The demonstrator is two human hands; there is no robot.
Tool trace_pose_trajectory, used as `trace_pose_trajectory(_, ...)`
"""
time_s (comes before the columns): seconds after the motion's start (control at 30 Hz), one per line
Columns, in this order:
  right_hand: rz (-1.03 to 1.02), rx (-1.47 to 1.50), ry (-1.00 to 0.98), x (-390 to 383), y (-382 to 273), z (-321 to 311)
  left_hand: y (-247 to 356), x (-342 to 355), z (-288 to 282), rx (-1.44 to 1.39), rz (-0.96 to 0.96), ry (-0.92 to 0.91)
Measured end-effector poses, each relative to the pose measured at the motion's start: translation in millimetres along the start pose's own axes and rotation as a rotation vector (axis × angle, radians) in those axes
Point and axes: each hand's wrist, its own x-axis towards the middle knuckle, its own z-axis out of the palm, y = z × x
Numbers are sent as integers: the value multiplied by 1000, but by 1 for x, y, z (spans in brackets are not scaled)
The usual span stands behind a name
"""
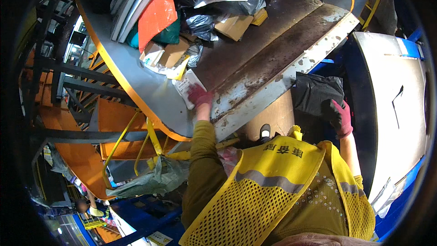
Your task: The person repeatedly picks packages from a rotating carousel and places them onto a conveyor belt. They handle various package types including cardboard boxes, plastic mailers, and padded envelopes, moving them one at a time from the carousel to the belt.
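My left hand [199, 95], in a dark red glove, grips the near end of a flat white packet [185, 84] at the edge of the metal chute. The fingertips are partly lost against the dark surface. On the right, my right hand [341, 118], gloved the same way, is closed on the edge of a black plastic mailer bag [317, 93]. The bag hangs beside the chute's worn white lip. Just beyond my left hand lie a yellow and white packet [177, 69] and small brown cardboard boxes [174, 53].
A pile of parcels fills the far part of the metal chute [255, 59], among them an orange mailer [157, 17] and a cardboard box [233, 26]. A pale panel [391, 100] stands at the right. Yellow rails [152, 136] and a grey-green sheet [157, 180] are at the left.
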Motion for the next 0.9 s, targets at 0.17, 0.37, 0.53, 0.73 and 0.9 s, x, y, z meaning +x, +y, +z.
trace_pose_trajectory(0.17, -187, -32, 131, -4, -9, -36, -58, -1, 37, -30, -168, -227)
trace_pose_trajectory(0.37, -824, -806, 231, 2, -24, -91, -57, 28, 41, -223, -299, -231)
trace_pose_trajectory(0.53, -1232, -355, 235, 23, -3, -167, -41, 12, 12, -472, -491, -311)
trace_pose_trajectory(0.73, -589, -287, 531, 36, 7, -308, 23, 18, 36, -691, -431, -280)
trace_pose_trajectory(0.9, -399, 270, 753, 49, 10, -389, 37, 27, 52, -1712, -504, -76)
